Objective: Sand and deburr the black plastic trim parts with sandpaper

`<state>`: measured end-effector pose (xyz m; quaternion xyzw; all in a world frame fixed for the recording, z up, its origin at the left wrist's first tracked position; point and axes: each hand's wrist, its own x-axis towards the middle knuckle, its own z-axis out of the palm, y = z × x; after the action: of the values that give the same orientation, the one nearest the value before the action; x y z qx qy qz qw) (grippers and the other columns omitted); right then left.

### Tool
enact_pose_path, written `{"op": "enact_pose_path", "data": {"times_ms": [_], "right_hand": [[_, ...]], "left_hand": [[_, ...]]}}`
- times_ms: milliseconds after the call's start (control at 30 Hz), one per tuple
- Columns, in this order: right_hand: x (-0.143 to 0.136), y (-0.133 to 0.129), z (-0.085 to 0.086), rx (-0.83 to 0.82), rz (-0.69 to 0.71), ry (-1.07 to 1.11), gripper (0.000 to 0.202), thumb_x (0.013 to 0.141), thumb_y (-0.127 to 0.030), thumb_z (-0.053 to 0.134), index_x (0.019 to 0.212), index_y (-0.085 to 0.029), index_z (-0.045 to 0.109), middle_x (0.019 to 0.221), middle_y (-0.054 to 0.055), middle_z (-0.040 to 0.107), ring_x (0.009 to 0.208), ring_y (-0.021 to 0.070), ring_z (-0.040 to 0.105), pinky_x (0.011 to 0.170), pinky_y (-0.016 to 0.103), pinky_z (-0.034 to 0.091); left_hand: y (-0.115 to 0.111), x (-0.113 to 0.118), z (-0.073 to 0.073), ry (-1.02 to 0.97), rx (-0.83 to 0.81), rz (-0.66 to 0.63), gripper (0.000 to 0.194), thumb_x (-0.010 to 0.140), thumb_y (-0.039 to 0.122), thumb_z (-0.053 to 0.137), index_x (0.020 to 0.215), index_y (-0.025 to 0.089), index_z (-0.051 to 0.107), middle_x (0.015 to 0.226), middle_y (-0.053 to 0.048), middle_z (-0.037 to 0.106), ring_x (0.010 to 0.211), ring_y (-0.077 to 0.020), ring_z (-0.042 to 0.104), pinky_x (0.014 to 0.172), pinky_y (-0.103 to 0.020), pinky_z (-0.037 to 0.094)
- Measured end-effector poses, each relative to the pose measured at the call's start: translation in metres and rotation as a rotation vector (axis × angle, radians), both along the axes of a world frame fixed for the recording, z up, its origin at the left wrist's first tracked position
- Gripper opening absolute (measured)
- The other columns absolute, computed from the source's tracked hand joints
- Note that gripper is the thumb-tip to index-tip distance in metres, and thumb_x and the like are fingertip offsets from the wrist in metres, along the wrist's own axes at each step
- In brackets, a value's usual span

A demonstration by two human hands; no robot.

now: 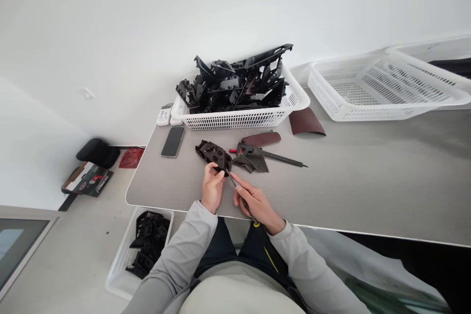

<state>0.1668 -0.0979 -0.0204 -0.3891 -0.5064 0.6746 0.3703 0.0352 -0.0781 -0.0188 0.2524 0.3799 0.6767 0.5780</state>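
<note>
My left hand (212, 189) is closed on the near end of a black plastic part (213, 153), which is tilted above the grey table (349, 176). In my right hand (255, 203) is a thin tool (232, 180) with a yellow end near my lap; its shaft reaches the near end of the part. My right fingers are wrapped round the tool. Just right of the part lie a grey cloth (253, 161) and a dark caliper (283, 158) with a red piece. Behind them is a brown oval piece (262, 139). The tool's tip is too small to make out.
A white basket (235, 120) heaped with black parts stands at the back, with a phone (172, 142) at its left. Brown sheet (307, 121) lies to its right, before more white baskets (375, 112). Below the table's left edge, another white basket (123, 255) holds black parts.
</note>
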Motion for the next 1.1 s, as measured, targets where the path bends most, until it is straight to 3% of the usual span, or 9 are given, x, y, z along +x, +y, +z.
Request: {"op": "enact_pose_path", "data": {"times_ms": [367,900,1100], "right_hand": [[0.0016,-0.0011,0.0004,0.051,-0.002,-0.055,0.061,0.087,-0.044,0.044,0.141,-0.014,0.042,0.057,-0.006,0.053,0.033,0.0041,0.037,0.033,0.018,0.027],[0.0004,-0.0012,-0.0014,0.076,0.065,-0.093,0.060,0.087,-0.041,0.046,0.141,-0.015,0.043,0.056,-0.007,0.050,0.033,0.0042,0.038,0.034,0.018,0.031],[0.0003,-0.0012,-0.0007,0.083,0.026,-0.101,0.059,0.088,-0.042,0.045,0.141,-0.016,0.042,0.056,-0.007,0.051,0.033,0.0041,0.037,0.034,0.018,0.030]], "left_hand": [[0.0003,-0.0004,0.0016,0.022,-0.046,0.042,0.040,0.059,0.033,0.079,0.085,0.023,0.051,0.083,0.002,0.058,0.078,-0.0109,0.055,0.076,-0.025,0.043],[0.0014,-0.0015,0.0000,0.058,-0.076,0.089,0.039,0.062,0.038,0.078,0.084,0.023,0.050,0.076,0.004,0.051,0.068,-0.0082,0.050,0.065,-0.020,0.041],[0.0018,-0.0017,-0.0007,0.051,-0.065,0.090,0.039,0.061,0.037,0.078,0.083,0.023,0.050,0.077,0.004,0.052,0.071,-0.0084,0.051,0.069,-0.021,0.042]]}}
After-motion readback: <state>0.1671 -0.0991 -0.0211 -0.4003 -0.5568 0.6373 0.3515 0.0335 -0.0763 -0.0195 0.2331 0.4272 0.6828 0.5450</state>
